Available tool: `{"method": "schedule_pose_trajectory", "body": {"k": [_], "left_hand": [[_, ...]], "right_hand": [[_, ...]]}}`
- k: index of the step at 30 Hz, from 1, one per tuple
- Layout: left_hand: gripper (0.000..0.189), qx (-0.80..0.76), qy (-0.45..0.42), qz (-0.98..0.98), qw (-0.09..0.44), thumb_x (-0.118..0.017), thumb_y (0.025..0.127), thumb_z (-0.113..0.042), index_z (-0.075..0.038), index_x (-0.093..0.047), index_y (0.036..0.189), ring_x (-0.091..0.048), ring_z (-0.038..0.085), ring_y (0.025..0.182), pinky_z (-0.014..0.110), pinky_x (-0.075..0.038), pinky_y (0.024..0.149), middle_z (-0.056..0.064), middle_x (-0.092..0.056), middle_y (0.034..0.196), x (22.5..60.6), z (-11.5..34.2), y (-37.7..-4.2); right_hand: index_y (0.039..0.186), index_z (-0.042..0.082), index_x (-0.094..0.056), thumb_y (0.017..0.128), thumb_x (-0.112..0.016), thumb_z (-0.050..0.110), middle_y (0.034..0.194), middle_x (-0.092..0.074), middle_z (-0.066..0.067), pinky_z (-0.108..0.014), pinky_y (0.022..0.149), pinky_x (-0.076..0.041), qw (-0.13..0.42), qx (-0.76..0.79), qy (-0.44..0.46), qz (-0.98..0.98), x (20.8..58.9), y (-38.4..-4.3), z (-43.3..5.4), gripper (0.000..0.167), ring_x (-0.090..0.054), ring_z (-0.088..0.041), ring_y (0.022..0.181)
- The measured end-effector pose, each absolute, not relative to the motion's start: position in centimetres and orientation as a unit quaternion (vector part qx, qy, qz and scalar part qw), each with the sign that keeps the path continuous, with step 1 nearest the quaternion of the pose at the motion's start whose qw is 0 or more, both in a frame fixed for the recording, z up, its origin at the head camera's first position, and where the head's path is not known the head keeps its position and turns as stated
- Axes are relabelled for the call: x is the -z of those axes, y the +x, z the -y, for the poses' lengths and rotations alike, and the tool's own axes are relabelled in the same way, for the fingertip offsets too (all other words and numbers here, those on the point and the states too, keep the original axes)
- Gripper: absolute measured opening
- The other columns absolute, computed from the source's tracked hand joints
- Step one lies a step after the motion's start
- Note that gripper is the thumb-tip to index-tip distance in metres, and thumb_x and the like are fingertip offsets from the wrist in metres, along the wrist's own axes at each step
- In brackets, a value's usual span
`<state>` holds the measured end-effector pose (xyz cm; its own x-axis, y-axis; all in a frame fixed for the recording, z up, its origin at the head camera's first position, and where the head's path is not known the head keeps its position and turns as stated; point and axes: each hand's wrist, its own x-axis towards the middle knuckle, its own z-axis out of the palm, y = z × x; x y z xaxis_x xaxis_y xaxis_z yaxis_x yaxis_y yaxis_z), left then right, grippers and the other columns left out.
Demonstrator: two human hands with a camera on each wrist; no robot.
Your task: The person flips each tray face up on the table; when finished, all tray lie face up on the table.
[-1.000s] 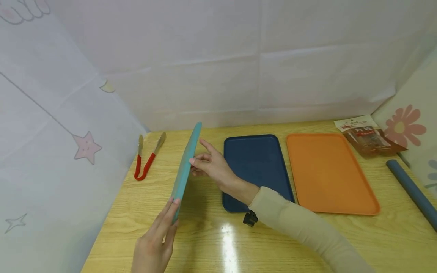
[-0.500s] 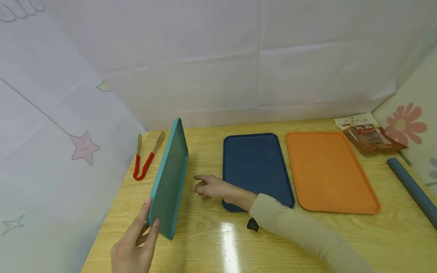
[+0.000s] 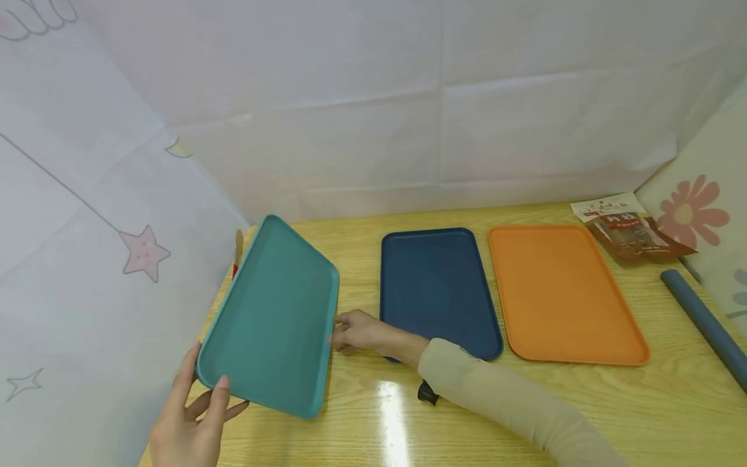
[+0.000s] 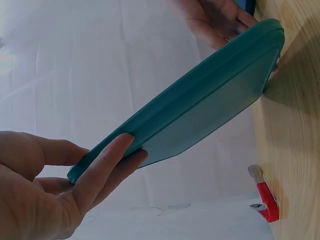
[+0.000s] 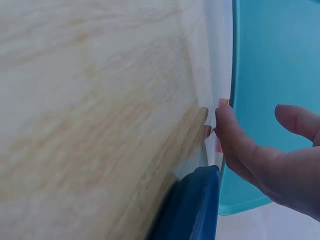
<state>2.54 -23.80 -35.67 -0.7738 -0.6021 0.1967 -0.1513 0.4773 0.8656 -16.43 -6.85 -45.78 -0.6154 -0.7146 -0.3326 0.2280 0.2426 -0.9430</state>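
A teal tray (image 3: 274, 318) is tilted over the left of the table, its left side raised and its right long edge close over the wood. At its near left corner my left hand (image 3: 189, 412) pinches the rim, thumb on one face and fingers on the other, as the left wrist view shows. My right hand (image 3: 358, 332) is at the lower right edge of the tray. In the right wrist view its fingers (image 5: 235, 132) extend at the rim while the thumb stands apart from them.
Red-handled tongs (image 4: 270, 205) lie behind the teal tray, mostly hidden in the head view. A navy tray (image 3: 438, 285) lies under the right forearm, with an orange tray (image 3: 566, 292) to its right. Farther right are a brown snack bag (image 3: 630, 233) and a grey-blue roll (image 3: 703, 324).
The teal tray went from nearly on edge to leaning left, its inside now facing up. My left hand moved left with it. The right hand let go, dropped lower, and came to its right edge.
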Motion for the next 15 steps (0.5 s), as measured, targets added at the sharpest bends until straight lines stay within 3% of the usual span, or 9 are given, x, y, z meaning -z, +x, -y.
{"method": "schedule_pose_trajectory", "body": {"k": [2,5,11,15], "left_hand": [[0.07,0.509,0.236,0.791,0.242,-0.059,0.09,0.009,-0.026,-0.039,0.148,-0.064,-0.008,0.075,0.028,-0.057,0.055,0.003,-0.044,0.126,35.8,24.7,2.7],[0.068,0.587,0.256,0.73,0.239,-0.06,0.089,0.011,-0.021,-0.043,0.147,-0.067,0.002,0.076,0.034,-0.058,0.054,0.007,-0.043,0.13,36.0,26.2,3.1],[0.071,0.615,0.296,0.707,0.188,-0.065,0.086,0.009,-0.02,-0.042,0.147,-0.071,0.01,0.076,0.039,-0.058,0.06,0.004,-0.045,0.129,36.2,29.0,3.4],[0.077,0.617,0.273,0.727,0.129,-0.069,0.087,-0.001,-0.02,-0.031,0.152,-0.07,0.007,0.081,0.038,-0.058,0.067,0.014,-0.033,0.144,36.5,30.5,3.2]], "right_hand": [[0.147,-0.007,-0.031,0.091,-0.063,0.006,0.114,-0.062,-0.019,-0.037,0.08,-0.055,0.39,0.594,-0.166,-0.684,45.9,-16.4,7.0,0.065,-0.064,-0.025,0.094],[0.146,-0.007,-0.033,0.089,-0.066,0.002,0.12,-0.058,-0.021,-0.039,0.081,-0.057,0.375,0.604,-0.141,-0.689,46.2,-16.4,7.1,0.066,-0.066,-0.03,0.096],[0.146,-0.007,-0.034,0.082,-0.071,-0.007,0.106,-0.06,-0.021,-0.037,0.071,-0.059,0.347,0.646,-0.104,-0.672,46.7,-16.7,7.2,0.074,-0.069,-0.029,0.081],[0.146,-0.007,-0.033,0.076,-0.071,-0.015,0.097,-0.064,-0.02,-0.036,0.066,-0.059,0.335,0.671,-0.1,-0.654,46.9,-16.8,7.6,0.08,-0.07,-0.028,0.077]]}}
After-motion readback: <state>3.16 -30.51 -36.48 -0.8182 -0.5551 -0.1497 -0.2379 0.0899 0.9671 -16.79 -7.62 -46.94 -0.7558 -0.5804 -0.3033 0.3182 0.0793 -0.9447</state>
